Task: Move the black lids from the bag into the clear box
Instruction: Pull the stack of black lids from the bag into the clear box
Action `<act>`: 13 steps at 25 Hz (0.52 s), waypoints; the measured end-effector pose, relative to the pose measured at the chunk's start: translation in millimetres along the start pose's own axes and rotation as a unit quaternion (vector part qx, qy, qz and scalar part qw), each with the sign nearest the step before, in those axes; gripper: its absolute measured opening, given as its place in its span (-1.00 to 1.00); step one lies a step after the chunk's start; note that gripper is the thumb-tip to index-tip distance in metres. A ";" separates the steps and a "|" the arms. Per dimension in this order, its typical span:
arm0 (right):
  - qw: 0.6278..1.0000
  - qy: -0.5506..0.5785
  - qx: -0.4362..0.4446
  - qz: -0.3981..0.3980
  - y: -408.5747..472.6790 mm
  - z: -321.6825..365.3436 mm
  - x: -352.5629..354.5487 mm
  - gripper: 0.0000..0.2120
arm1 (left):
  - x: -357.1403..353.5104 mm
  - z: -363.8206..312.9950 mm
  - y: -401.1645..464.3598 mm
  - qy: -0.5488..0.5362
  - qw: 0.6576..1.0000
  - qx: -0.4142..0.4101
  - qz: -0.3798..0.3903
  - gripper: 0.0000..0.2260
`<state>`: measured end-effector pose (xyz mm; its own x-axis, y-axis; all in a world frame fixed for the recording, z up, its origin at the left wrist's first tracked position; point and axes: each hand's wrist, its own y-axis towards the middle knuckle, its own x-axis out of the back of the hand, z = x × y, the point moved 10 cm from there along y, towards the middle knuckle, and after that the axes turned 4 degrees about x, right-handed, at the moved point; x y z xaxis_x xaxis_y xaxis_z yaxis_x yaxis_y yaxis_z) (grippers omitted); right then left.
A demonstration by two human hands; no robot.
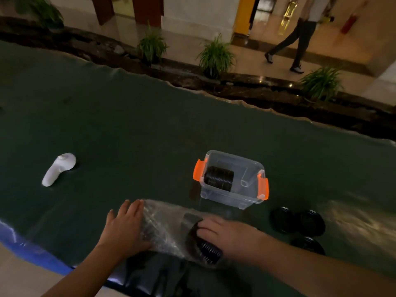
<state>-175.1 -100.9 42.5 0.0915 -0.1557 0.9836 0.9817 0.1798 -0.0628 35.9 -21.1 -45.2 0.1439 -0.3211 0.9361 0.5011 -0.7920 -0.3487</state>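
From the head view, my left hand [125, 226] lies flat with straight fingers on the closed end of the clear plastic bag [162, 228], low in the centre of the frame. My right hand [225, 234] curls its fingers around a stack of black lids [205, 247] at the bag's mouth. Just above, the clear box [232, 181] with orange latches already holds a row of lids [218, 179]. Three loose lids [297, 224] lie on the dark green table [128, 125] at lower right. A white controller [59, 169] rests at left.
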 end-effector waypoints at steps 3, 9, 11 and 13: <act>0.997 -0.027 -0.074 -0.013 -33.9 -44.0 44.6 -0.20 | 12.7 8.6 7.2 -0.010 1.000 0.018 -0.012 0.16; 0.978 -0.116 -0.173 0.003 -68.9 -151.9 100.2 -0.24 | 26.9 6.0 9.8 -0.032 0.999 0.021 -0.023 0.17; 0.969 -0.141 -0.198 0.043 -71.0 -180.7 91.5 -0.25 | 30.0 0.8 7.6 -0.045 0.998 0.019 -0.028 0.16; 0.961 -0.154 -0.214 0.081 -70.5 -202.2 73.0 -0.26 | 37.0 -2.4 4.6 -0.071 0.996 0.019 -0.045 0.15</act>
<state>-203.8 -321.3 84.5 0.2600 0.1477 0.9542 0.9437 -0.2483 -0.2187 41.5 -37.9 -12.3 0.2145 -0.1705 0.9617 0.5492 -0.7932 -0.2631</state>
